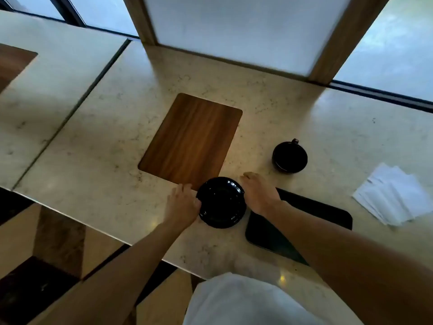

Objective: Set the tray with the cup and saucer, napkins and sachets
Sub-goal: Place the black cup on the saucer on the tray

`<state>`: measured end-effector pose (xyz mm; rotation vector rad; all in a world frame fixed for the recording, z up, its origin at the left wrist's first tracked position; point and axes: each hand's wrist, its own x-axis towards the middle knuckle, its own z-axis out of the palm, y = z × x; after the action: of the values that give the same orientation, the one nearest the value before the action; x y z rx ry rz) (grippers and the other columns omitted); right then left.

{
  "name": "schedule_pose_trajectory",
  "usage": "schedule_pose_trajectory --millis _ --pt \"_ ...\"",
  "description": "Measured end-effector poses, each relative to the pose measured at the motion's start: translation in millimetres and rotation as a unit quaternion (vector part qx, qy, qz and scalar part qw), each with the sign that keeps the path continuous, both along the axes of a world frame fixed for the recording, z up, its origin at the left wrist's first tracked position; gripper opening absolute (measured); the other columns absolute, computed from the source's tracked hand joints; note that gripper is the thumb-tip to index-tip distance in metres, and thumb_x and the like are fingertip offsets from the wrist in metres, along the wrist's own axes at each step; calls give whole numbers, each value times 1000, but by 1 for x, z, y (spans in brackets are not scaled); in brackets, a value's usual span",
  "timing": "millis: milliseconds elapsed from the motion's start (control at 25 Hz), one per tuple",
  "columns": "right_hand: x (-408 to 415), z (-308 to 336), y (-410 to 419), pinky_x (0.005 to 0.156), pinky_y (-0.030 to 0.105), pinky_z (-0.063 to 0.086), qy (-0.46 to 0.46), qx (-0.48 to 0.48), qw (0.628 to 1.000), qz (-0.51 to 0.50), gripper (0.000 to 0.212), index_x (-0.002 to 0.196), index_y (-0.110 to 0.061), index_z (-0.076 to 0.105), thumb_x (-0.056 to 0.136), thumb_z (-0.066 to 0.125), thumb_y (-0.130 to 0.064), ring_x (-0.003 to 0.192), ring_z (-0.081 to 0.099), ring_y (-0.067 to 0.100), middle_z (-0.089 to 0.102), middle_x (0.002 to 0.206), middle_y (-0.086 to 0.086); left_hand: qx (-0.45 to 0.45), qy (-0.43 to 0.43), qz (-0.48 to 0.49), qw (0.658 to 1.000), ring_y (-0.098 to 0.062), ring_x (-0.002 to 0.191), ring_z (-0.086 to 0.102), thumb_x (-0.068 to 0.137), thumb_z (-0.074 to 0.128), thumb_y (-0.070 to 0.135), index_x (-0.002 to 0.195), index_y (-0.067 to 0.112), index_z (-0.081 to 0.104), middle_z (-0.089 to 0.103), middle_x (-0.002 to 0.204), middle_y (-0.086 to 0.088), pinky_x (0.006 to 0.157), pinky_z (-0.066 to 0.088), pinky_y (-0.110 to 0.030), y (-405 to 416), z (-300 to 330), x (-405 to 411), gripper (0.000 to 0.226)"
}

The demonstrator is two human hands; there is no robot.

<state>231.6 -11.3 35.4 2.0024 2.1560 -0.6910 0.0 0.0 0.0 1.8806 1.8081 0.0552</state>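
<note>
White cloth (246, 301), seemingly the person's garment, is seen at the bottom edge, nearest the camera. Two bare forearms are stretched forward from it over the pale marbled desk (105, 141).

A black saucer (221, 202) is gripped between both hands. The left hand (184, 202) is pressed to the saucer's left rim with fingers curled round it; the right hand (259, 194) is laid against its right rim, fingers extended away from the camera. Whether the saucer is resting on the desk or lifted slightly cannot be told. Being round, it has no long axis; its hollow face is turned upward.

Just right of the saucer, a black tray (328, 213) is lying flat on the desk, partly hidden beneath the right forearm, its long axis running from near-left to far-right. Beyond the saucer, touching its far rim in view, a dark wooden panel (191, 137) is set flush into the desk, its long axis directed away and slightly rightward.

A black cup (289, 157) is stood upright to the far right of the saucer, well apart from it, handle pointed away from the camera. White napkins (391, 195) are fanned in a loose stack farther right of the saucer, beyond the tray.
</note>
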Motion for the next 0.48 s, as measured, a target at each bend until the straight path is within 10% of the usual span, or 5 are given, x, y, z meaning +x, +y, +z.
schedule_pose_trajectory --millis 240,480 --pt "-9 -20 9 72 40 53 69 -77 992 -77 21 115 -6 56 96 58 -17 93 62 30 58 109 12 -106 -133 157 973 -6 70 61 94 60 25 103 18 70 65 77 13 55 41 -22 -28 -10 -1 16" --pt "-18 -32 10 70 34 42 116 -98 977 -146 34 121 -6 51 97 56 -29 86 50 22 48 103 5 -174 -199 229 937 -27 69 73 91 57 25 85 22 68 74 72 -5 73 61 -52 -33 -10 5 12"
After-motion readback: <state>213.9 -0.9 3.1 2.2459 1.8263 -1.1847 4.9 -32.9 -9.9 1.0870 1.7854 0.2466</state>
